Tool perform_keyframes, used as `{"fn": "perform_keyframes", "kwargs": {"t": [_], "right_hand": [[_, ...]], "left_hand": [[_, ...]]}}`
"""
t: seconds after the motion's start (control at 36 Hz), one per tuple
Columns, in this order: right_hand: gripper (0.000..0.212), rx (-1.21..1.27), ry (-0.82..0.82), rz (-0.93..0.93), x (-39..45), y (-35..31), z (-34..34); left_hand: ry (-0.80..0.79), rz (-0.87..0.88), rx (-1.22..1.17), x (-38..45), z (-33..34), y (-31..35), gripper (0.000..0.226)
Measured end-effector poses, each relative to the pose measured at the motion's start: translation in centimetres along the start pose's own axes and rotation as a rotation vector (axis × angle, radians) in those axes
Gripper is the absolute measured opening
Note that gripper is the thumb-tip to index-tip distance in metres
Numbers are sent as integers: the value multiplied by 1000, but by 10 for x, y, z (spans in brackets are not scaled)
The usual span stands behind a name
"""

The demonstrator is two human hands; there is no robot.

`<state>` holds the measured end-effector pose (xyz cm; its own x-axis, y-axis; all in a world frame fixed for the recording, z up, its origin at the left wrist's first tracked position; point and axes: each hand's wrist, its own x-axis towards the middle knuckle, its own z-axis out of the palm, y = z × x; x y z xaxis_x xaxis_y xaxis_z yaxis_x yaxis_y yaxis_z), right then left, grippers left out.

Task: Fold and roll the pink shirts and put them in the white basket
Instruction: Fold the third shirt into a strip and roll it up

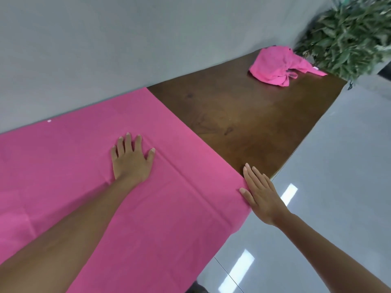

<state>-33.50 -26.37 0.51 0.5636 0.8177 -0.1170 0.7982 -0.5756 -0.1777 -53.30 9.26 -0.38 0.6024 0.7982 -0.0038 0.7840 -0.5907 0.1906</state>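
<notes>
A pink shirt (88,157) lies spread flat over the left part of a dark wooden table (249,115). My left hand (131,159) presses on it, palm down, fingers straight and spread. My right hand (262,195) lies flat with straight fingers against the shirt's right edge near the table's front edge. A second pink shirt (277,64) sits crumpled at the table's far end. No white basket is in view.
A green leafy plant (347,37) stands at the table's far end, just behind the crumpled shirt. A grey wall (127,39) runs along the table's far side. Shiny grey floor (338,166) lies to the right of the table.
</notes>
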Motion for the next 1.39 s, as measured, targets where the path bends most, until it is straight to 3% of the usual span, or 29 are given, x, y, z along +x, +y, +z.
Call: {"fn": "perform_keyframes", "kwargs": {"t": [0.28, 0.36, 0.53, 0.72, 0.83, 0.92, 1.0, 1.08, 1.39], "right_hand": [[82, 90, 8, 12, -1, 1, 9], [81, 115, 27, 11, 0, 2, 12], [77, 125, 4, 8, 1, 3, 11], [77, 235, 7, 29, 7, 6, 13], [49, 472, 58, 69, 10, 8, 1], [21, 536, 139, 128, 10, 12, -3], [7, 552, 146, 171, 9, 18, -7], [14, 517, 110, 159, 7, 21, -12], [24, 353, 28, 126, 0, 29, -18]], "left_hand": [[7, -52, -268, 17, -9, 4, 58], [46, 89, -310, 35, -15, 17, 49], [-44, 414, -262, 85, -17, 52, 42], [-193, 518, -287, 117, -33, 104, 29], [-245, 564, -180, 128, -35, 120, 25], [-258, 568, -145, 135, -33, 124, 24], [-260, 558, -145, 138, -29, 124, 14], [-265, 540, -132, 138, -28, 126, 7], [-242, 544, -62, 133, -34, 121, 24]]}}
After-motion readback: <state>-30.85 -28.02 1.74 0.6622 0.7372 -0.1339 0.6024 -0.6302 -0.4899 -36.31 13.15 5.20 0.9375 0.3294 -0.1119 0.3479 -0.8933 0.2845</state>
